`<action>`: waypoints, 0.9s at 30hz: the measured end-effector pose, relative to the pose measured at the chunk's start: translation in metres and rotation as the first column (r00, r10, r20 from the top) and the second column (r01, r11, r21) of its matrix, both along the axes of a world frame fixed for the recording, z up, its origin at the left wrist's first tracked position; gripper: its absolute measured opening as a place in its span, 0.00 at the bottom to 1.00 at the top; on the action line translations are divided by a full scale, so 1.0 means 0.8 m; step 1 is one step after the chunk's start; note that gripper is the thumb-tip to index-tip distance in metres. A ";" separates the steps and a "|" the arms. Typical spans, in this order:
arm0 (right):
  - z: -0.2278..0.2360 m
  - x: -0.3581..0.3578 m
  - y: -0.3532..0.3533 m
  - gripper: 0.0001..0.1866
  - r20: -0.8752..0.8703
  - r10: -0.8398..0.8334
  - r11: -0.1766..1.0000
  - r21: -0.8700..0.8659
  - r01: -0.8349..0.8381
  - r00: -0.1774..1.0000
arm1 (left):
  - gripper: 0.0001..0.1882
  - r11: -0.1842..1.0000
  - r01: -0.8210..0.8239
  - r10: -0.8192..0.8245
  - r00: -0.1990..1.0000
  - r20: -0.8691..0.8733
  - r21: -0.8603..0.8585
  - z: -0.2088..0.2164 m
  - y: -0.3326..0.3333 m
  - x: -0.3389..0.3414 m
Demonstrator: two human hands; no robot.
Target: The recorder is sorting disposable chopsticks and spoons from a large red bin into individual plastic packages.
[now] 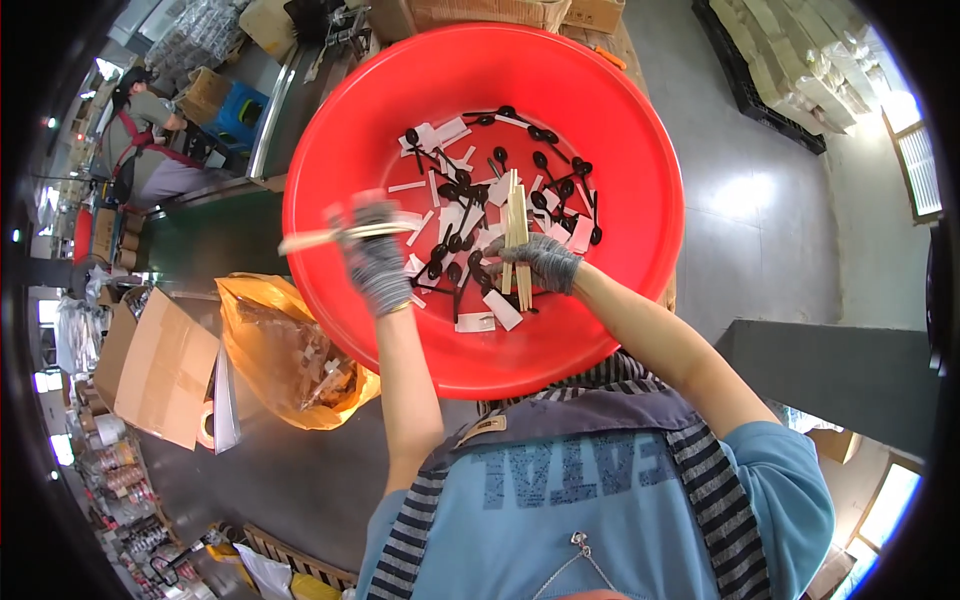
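Note:
A large red plastic basin [350,130] stands in front of me, with black plastic spoons [455,242] and white paper packets [475,322] scattered over its bottom. My right hand [550,263], in a grey glove with bare fingertips, grips a bundle of pale wooden chopsticks [516,225] held upright over the middle of the basin. Over the basin's left side, my left hand [375,250] wears a similar glove and is smeared by motion. It is closed around a few pale chopsticks [308,240] pointing left past the rim; their exact number is blurred.
Left of the basin sit an orange plastic bag [245,330] with clear wrappers inside and an open cardboard box [165,370]. A green conveyor belt [215,235] runs behind them, with a co-worker [150,150] beyond. A black pallet [760,100] with wrapped stacks stands far right.

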State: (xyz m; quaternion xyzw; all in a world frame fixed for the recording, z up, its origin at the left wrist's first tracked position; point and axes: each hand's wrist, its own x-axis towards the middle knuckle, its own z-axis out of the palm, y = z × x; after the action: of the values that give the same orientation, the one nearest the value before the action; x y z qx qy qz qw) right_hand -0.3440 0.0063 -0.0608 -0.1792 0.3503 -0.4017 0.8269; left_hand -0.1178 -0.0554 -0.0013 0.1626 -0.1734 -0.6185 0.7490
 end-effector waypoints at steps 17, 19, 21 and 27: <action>-0.015 0.017 0.001 0.25 0.186 0.372 0.920 0.052 -0.388 0.909 | 0.11 0.572 0.537 -0.818 0.428 0.385 0.620 -0.066 0.032 -0.064; -0.024 0.016 -0.001 0.26 0.242 0.370 0.910 0.100 -0.403 0.897 | 0.11 0.583 0.516 -0.811 0.416 0.411 0.628 -0.071 0.031 -0.062; -0.034 0.010 0.002 0.26 0.249 0.343 0.919 0.110 -0.379 0.906 | 0.11 0.565 0.521 -0.822 0.419 0.384 0.640 -0.064 0.033 -0.063; -0.029 0.007 0.024 0.19 0.203 0.378 0.889 0.194 -0.416 0.903 | 0.07 0.407 0.515 -0.909 0.150 0.388 0.755 -0.070 0.041 -0.054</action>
State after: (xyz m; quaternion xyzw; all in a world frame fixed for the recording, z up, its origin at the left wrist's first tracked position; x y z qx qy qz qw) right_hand -0.3381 0.0253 -0.0844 -0.1166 0.2834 -0.1930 0.9321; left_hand -0.1613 -0.0223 -0.0569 0.4690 -0.3819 -0.7866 0.1245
